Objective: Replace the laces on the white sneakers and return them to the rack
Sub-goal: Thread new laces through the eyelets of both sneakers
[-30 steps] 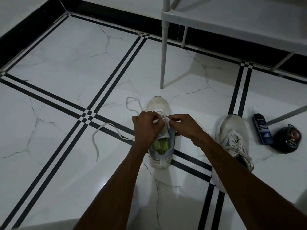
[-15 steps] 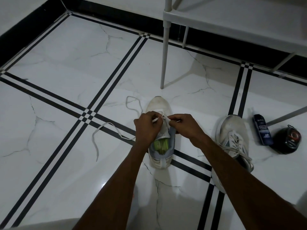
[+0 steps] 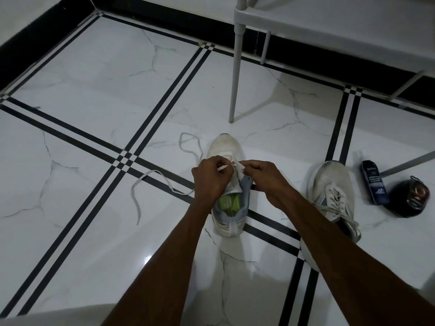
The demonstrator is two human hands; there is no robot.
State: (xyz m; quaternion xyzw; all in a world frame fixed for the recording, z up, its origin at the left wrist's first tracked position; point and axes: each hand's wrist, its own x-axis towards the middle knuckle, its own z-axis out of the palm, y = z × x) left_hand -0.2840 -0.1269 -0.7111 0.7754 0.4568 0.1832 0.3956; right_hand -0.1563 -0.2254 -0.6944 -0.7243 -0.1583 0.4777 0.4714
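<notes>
A white sneaker (image 3: 224, 147) with a green insole stands on the floor, toe pointing away from me. My left hand (image 3: 209, 178) pinches the tip of a white lace (image 3: 150, 176) over the eyelets; the rest of the lace trails off to the left across the tiles. My right hand (image 3: 264, 177) pinches the sneaker's right eyelet edge beside the tongue. A second white sneaker (image 3: 330, 182), laced, lies to the right, partly behind my right forearm. The white rack (image 3: 306, 24) stands at the top right.
A dark blue cleaner bottle (image 3: 373, 182) lies right of the second sneaker, with a round black object (image 3: 409, 198) beside it. A rack leg (image 3: 236, 74) comes down just beyond the sneaker's toe. The floor is white marble tile with black stripes.
My hands stay over the eyelets; the lace tip now shows a little more between my left fingers. The sneakers have not moved.
</notes>
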